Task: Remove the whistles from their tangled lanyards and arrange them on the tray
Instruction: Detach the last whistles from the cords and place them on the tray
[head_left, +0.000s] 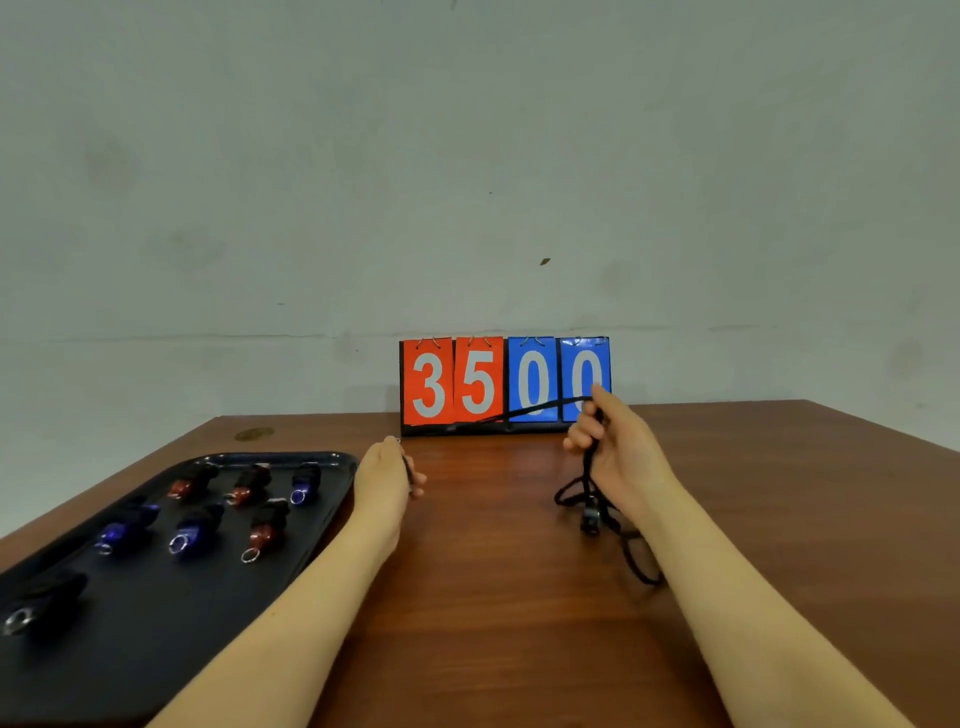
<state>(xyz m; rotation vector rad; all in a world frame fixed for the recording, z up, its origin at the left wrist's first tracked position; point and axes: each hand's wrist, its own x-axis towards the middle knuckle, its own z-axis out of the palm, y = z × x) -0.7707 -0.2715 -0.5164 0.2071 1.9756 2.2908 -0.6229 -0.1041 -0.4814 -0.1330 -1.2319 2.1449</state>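
Observation:
A black tray (156, 639) lies at the left of the brown table (498, 597). Several whistles lie on it in rows: red ones (189, 483), blue ones (192, 530) and a black one (47, 603) at the near left. My right hand (608, 447) grips a black lanyard (582, 488), whose loops hang below it with a black clip (592, 519) on them. One strand runs taut leftward across the scoreboard toward my left hand (387, 475), which pinches a thin dark piece, apparently the cord's other end with a small metal ring.
A flip scoreboard (504, 384) reading 3500 stands at the table's far edge against a pale wall. A small round stain (253, 434) marks the table beyond the tray.

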